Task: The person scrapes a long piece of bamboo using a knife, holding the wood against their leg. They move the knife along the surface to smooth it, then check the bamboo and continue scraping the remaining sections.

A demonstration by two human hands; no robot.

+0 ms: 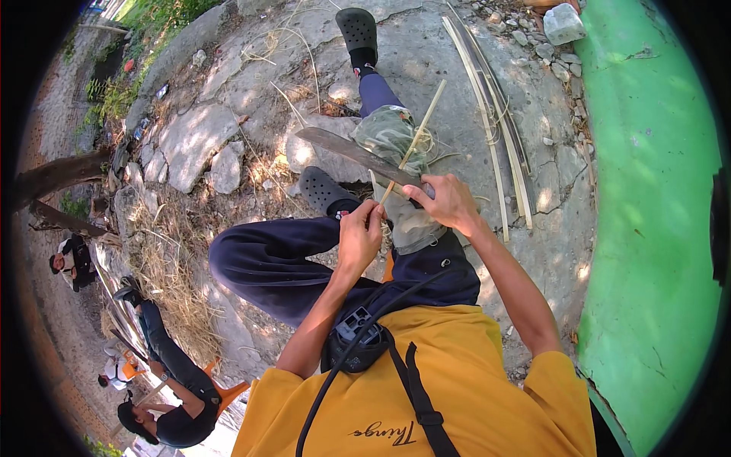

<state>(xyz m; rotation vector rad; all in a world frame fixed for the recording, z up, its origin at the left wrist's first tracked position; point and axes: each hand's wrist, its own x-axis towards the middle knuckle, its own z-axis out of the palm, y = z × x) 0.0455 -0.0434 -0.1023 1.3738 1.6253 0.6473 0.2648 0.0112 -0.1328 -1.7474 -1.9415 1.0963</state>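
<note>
A seated person in a mustard-yellow T-shirt [457, 381] and dark blue trousers [282, 259] works a thin bamboo strip [415, 137] over the right knee, which is padded with a grey-green cloth [390, 133]. The right hand [449, 202] is clenched around the handle of a long, dark-bladed machete [350, 151], whose blade runs up and to the left across the cloth and out over the stone ground. The left hand [359, 234] pinches the near end of the strip between thumb and fingers, just beside the right hand and slightly nearer the body. The strip rises from that pinch, passes under or against the blade close to the handle, and slants away to the upper right, its far end free in the air; whether the edge is actually biting into the bamboo cannot be made out at this angle. Both feet wear black perforated clogs [326, 190]. A bundle of long split bamboo slats [495, 129] lies on the cracked paving to the right, beside a green painted wall [655, 190]. At far left, other people [164, 404] sit among dry straw.
</note>
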